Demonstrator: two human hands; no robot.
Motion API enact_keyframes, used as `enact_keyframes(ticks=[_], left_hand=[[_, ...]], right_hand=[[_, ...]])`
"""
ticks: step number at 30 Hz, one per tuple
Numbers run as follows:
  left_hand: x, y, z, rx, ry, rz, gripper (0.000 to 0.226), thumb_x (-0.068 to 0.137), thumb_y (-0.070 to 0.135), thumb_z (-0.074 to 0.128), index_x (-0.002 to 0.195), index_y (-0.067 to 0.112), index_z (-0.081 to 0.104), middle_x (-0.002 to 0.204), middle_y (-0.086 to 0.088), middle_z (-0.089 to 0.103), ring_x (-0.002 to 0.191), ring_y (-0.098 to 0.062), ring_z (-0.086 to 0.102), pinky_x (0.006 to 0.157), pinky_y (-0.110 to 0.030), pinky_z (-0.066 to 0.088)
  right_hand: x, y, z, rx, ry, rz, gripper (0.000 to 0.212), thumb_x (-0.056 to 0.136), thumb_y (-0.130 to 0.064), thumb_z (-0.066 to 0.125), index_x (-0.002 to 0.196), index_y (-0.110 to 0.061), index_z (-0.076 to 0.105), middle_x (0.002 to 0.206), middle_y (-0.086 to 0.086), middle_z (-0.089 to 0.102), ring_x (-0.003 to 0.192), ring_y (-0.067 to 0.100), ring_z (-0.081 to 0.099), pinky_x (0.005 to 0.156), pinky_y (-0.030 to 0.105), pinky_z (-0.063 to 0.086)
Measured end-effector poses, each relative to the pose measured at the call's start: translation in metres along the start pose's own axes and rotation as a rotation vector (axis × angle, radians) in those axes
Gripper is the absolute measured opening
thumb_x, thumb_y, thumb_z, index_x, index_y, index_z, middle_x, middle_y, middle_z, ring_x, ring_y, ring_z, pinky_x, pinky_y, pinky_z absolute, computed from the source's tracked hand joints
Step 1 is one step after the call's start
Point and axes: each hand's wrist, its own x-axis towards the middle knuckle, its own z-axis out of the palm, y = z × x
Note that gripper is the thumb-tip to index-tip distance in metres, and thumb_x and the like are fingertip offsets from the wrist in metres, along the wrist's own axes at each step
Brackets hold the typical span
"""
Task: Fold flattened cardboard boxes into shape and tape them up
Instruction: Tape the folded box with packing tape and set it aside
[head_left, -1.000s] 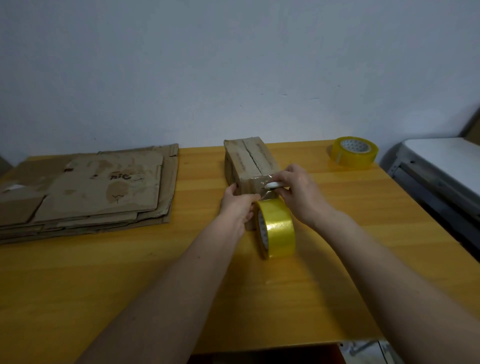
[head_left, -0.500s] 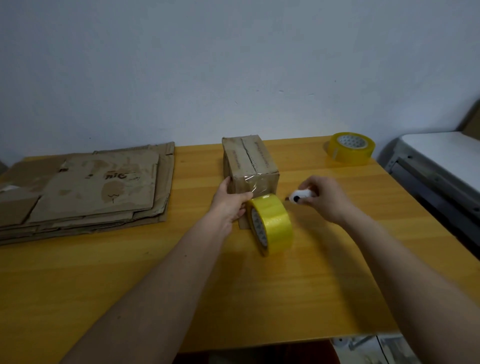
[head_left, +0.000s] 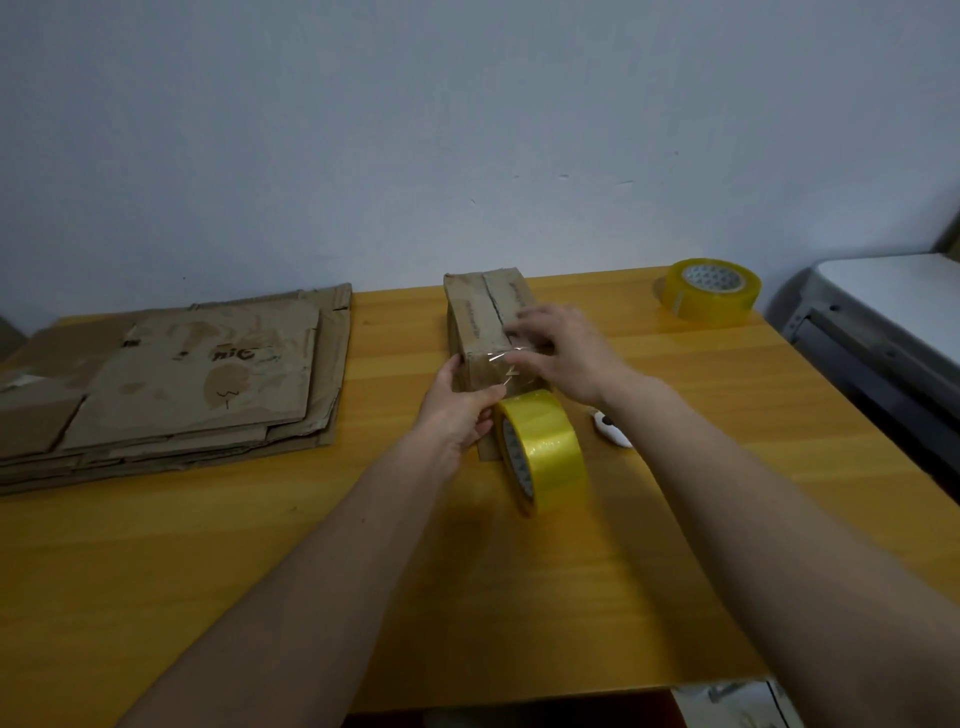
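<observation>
A plain packing workroom is showing here. A bare pale wall (head_left: 467, 130) is backing an orange wooden table (head_left: 519, 597), which is carrying a stack of flattened cartons (head_left: 171, 374), a box (head_left: 485, 317), two tape rolls (head_left: 543, 457) (head_left: 710, 291) and a small white cutter (head_left: 613, 432).

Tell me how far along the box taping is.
Done: one box is folded into shape, with tape across its near end. In hand: the right hand presses that tape while the left hand steadies the box. Left: the top seam looks untaped, and the flattened boxes wait.
</observation>
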Motion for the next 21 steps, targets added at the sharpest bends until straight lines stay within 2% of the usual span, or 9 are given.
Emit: enact_keyframes(ticks=[2, 6, 9, 12, 14, 16, 17, 20, 21], left_hand=[[0.0, -0.001, -0.004, 0.015, -0.007, 0.004, 0.075, 0.084, 0.009, 0.072, 0.144, 0.036, 0.036, 0.109, -0.005, 0.061, 0.079, -0.011, 0.056, 0.068, -0.025, 0.052], [-0.001, -0.003, -0.01, 0.035, 0.022, -0.002, 0.07, 0.082, 0.011, 0.075, 0.14, 0.031, 0.04, 0.121, -0.012, 0.058, 0.077, -0.012, 0.058, 0.059, -0.023, 0.051], [-0.003, -0.006, -0.014, 0.068, 0.024, -0.037, 0.052, 0.082, 0.015, 0.075, 0.128, 0.014, 0.053, 0.114, -0.01, 0.06, 0.084, -0.013, 0.059, 0.072, -0.025, 0.053], [-0.007, -0.006, -0.017, 0.099, -0.064, -0.022, 0.02, 0.084, 0.015, 0.073, 0.103, 0.017, 0.07, 0.106, -0.006, 0.067, 0.092, -0.013, 0.061, 0.081, -0.024, 0.053], [-0.011, -0.006, -0.019, 0.128, -0.07, 0.02, 0.007, 0.084, 0.016, 0.073, 0.087, 0.022, 0.074, 0.093, 0.002, 0.069, 0.086, -0.009, 0.06, 0.075, -0.022, 0.051], [-0.014, -0.006, -0.022, 0.139, -0.041, 0.09, 0.007, 0.082, 0.015, 0.074, 0.08, 0.022, 0.074, 0.084, 0.005, 0.069, 0.078, -0.007, 0.059, 0.066, -0.018, 0.048], [-0.015, -0.006, -0.024, 0.162, -0.009, 0.139, 0.006, 0.081, 0.016, 0.076, 0.08, 0.022, 0.074, 0.084, 0.005, 0.069, 0.078, -0.007, 0.059, 0.064, -0.016, 0.048], [-0.02, 0.0, -0.035, 0.25, 0.079, 0.301, 0.006, 0.08, 0.022, 0.076, 0.085, 0.022, 0.074, 0.101, 0.01, 0.065, 0.093, -0.002, 0.056, 0.069, -0.013, 0.043], [-0.022, 0.004, -0.04, 0.237, 0.08, 0.341, 0.006, 0.08, 0.021, 0.076, 0.085, 0.022, 0.073, 0.099, 0.012, 0.066, 0.092, 0.0, 0.057, 0.067, -0.01, 0.043]], right_hand=[[0.002, 0.007, 0.007, 0.043, -0.004, 0.026, 0.043, 0.087, -0.03, 0.067, 0.128, -0.02, 0.06, 0.136, -0.002, 0.051, 0.127, 0.018, 0.034, 0.106, 0.027, 0.026], [0.001, 0.013, 0.012, 0.111, 0.123, 0.095, 0.047, 0.08, -0.022, 0.074, 0.126, -0.02, 0.062, 0.129, -0.002, 0.053, 0.123, 0.02, 0.035, 0.104, 0.028, 0.029], [0.004, 0.011, 0.013, 0.138, 0.143, 0.129, 0.048, 0.073, -0.022, 0.08, 0.119, -0.017, 0.065, 0.122, -0.001, 0.053, 0.119, 0.02, 0.036, 0.099, 0.022, 0.028], [0.007, 0.002, 0.018, 0.147, 0.171, 0.146, 0.045, 0.066, -0.038, 0.084, 0.103, -0.018, 0.068, 0.108, -0.003, 0.049, 0.112, 0.015, 0.034, 0.091, 0.022, 0.031], [0.009, -0.005, 0.022, 0.124, 0.195, 0.162, 0.046, 0.063, -0.049, 0.082, 0.094, -0.02, 0.064, 0.103, -0.005, 0.043, 0.109, 0.013, 0.031, 0.089, 0.024, 0.035], [0.011, -0.009, 0.022, 0.108, 0.203, 0.175, 0.046, 0.062, -0.05, 0.082, 0.091, -0.02, 0.063, 0.102, -0.006, 0.041, 0.109, 0.014, 0.031, 0.088, 0.024, 0.035], [0.011, -0.009, 0.021, 0.103, 0.2, 0.173, 0.045, 0.062, -0.048, 0.083, 0.091, -0.02, 0.063, 0.103, -0.006, 0.041, 0.109, 0.014, 0.031, 0.087, 0.023, 0.033], [0.008, -0.006, 0.017, 0.094, 0.167, 0.146, 0.043, 0.064, -0.037, 0.085, 0.097, -0.019, 0.065, 0.105, -0.007, 0.039, 0.112, 0.016, 0.031, 0.087, 0.02, 0.028], [0.007, -0.005, 0.015, 0.091, 0.152, 0.143, 0.043, 0.065, -0.033, 0.085, 0.1, -0.018, 0.066, 0.106, -0.007, 0.039, 0.113, 0.017, 0.032, 0.089, 0.021, 0.028]])
